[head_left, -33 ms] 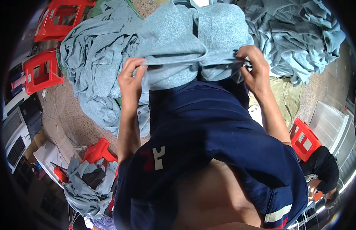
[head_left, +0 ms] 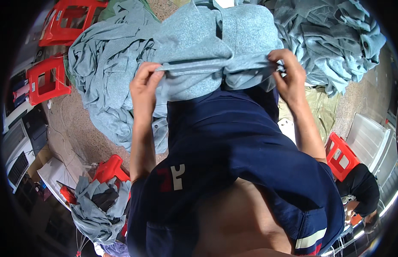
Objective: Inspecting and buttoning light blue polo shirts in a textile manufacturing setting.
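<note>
Big heap (head_left: pixel 106 73) of knitwear at 10 o'clock, slightly smaller pile (head_left: pixel 331 40) at 2, and the garment (head_left: pixel 250 30) dead ahead at 12. Its fold (head_left: pixel 199 64) looks a hair tauter now 'cause the left hand (head_left: pixel 143 88) and right hand (head_left: pixel 292 79) have both edged outward, so I'd guess it's straighter too. Left fingers pinch one end; can't tell if the right ones do.

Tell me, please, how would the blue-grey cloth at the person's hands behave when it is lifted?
The cloth is probably floppy: its layers fold loosely near the left hand. Its soft folds suggest it would hardly break if dropped. It is perhaps not very slippery, because its speckled surface looks matte.
</note>
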`<state>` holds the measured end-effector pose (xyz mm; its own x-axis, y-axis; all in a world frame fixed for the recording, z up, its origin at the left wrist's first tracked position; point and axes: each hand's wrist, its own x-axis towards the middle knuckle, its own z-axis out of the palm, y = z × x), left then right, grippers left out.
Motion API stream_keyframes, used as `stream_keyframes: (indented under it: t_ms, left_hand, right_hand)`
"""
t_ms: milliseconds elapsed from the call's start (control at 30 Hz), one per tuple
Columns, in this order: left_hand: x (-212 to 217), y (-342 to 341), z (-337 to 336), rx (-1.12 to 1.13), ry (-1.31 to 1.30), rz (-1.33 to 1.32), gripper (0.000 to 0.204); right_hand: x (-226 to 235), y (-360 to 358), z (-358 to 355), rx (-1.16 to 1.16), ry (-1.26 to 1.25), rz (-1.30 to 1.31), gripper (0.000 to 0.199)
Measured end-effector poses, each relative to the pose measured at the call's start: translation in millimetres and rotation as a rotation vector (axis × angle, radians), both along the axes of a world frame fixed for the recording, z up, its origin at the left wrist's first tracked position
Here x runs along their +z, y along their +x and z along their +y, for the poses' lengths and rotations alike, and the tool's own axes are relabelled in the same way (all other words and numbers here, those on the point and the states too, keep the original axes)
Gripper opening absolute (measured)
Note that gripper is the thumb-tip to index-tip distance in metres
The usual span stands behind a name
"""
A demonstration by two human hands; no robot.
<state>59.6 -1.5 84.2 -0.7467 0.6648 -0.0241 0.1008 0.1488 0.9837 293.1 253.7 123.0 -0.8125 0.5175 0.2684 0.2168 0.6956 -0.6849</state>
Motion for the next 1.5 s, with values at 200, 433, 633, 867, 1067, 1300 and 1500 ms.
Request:
stream_keyframes:
  t_ms: [200, 433, 633, 867, 1067, 1300, 1500]
  left_hand:
    - [146.8, -11.1, 35.0, -0.340, 0.404, -0.349, 0.014]
    - [99.7, -4.4, 30.4, -0.431, -0.276, 0.011, 0.013]
    - [73.7, 4.5, 9.7, -0.464, -0.487, -0.266, 0.012]
    - [79.6, -2.1, 11.1, -0.425, -0.234, -0.394, 0.015]
    - [73.4, 15.9, 18.9, -0.368, -0.072, -0.387, 0.018]
    - [84.8, 22.8, 41.1, -0.328, -0.037, -0.373, 0.019]
    - [98.6, 30.9, 62.8, -0.341, -0.195, -0.165, 0.009]
  right_hand:
    - [108.9, 8.4, 71.0, 0.134, -0.687, 0.374, 0.023]
    - [51.2, 8.6, 39.7, 0.083, -0.229, -0.251, 0.035]
    - [9.5, 37.6, 1.2, 0.033, -0.135, -0.028, 0.030]
    - [1.3, 40.8, -34.8, 0.277, 0.350, 0.121, 0.023]
    - [0.4, -16.8, -72.3, 0.309, -0.125, 0.172, 0.012]
    - [17.1, -52.5, -69.9, 0.415, 0.214, 0.427, 0.007]
    - [13.2, -40.1, -45.3, 0.269, 0.409, 0.577, 0.010]
